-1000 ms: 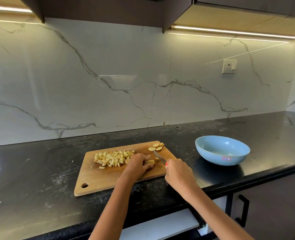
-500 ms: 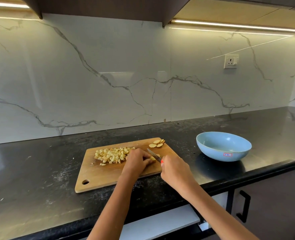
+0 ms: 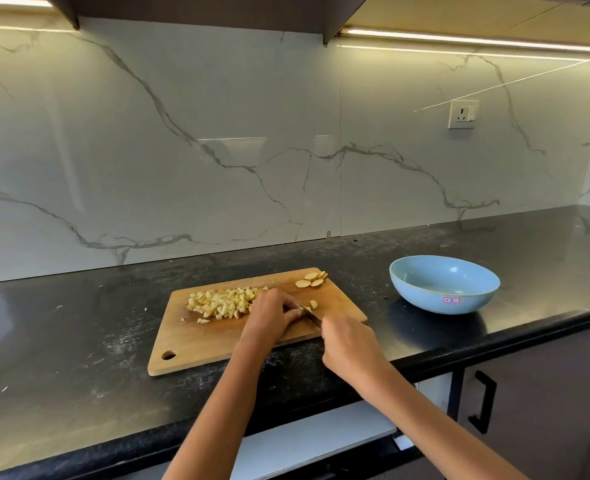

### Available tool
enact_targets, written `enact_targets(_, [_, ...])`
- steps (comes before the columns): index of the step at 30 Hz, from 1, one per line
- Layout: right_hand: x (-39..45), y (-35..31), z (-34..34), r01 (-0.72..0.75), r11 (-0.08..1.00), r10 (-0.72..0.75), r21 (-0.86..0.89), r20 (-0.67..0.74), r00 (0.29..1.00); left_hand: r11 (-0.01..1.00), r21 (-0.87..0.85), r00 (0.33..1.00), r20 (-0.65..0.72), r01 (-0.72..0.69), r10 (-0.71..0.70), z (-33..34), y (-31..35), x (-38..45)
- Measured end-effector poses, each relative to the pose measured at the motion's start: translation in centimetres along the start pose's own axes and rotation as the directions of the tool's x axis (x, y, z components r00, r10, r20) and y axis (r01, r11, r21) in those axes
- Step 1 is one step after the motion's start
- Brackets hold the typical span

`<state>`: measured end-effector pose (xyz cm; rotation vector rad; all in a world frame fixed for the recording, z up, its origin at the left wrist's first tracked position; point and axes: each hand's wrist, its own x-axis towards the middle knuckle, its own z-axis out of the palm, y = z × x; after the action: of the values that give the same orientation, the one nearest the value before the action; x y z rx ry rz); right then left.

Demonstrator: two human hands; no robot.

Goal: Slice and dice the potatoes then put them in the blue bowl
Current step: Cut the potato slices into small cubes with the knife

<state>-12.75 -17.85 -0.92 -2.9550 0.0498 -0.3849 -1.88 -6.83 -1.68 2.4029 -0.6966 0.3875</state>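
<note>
A wooden cutting board lies on the black counter. A pile of diced potato covers its far left part, and a few round potato slices sit at its far right corner. My left hand presses down on a potato piece that it mostly hides. My right hand grips a knife whose blade rests just right of my left fingertips. A small cut piece lies beyond the blade. The blue bowl stands empty to the right of the board.
A marble backsplash rises behind the black counter, with a wall socket above the bowl. Dark cabinets hang overhead. Below the counter edge there is a cupboard door with a black handle and a pale pulled-out panel.
My hands and the knife have kept working at the same spot on the board, the blade shifting slightly left toward my left fingers. The view tilted down a little.
</note>
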Motion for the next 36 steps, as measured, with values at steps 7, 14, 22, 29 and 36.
enact_targets(7, [1.0, 0.6, 0.2, -0.081, 0.996, 0.082, 0.027, -0.025, 0.996, 1.000, 0.001, 1.000, -0.006, -0.008, 0.008, 0.0, 0.1, -0.4])
enact_targets(14, [1.7, 1.5, -0.3, -0.106, 0.989, 0.114, 0.102, -0.077, 0.990, 1.000, -0.013, 0.998, -0.058, -0.014, 0.013, -0.1, -0.4, -0.2])
enact_targets(22, [2.0, 1.3, -0.1, -0.091, 0.983, 0.107, 0.160, -0.092, 0.990, 0.999, 0.021, 0.994, -0.105, -0.037, 0.039, 0.2, -0.5, -0.3])
enact_targets(29, [1.7, 1.4, 0.1, -0.075, 0.983, 0.089, 0.167, -0.080, 0.993, 1.000, 0.005, 0.992, -0.121, -0.023, 0.024, 0.2, 0.0, -0.5])
enact_targets(36, [1.6, 1.3, -0.3, -0.025, 0.990, 0.032, 0.136, -0.053, 0.998, 0.999, -0.035, 0.994, -0.108, 0.017, -0.021, 0.1, -0.5, -0.4])
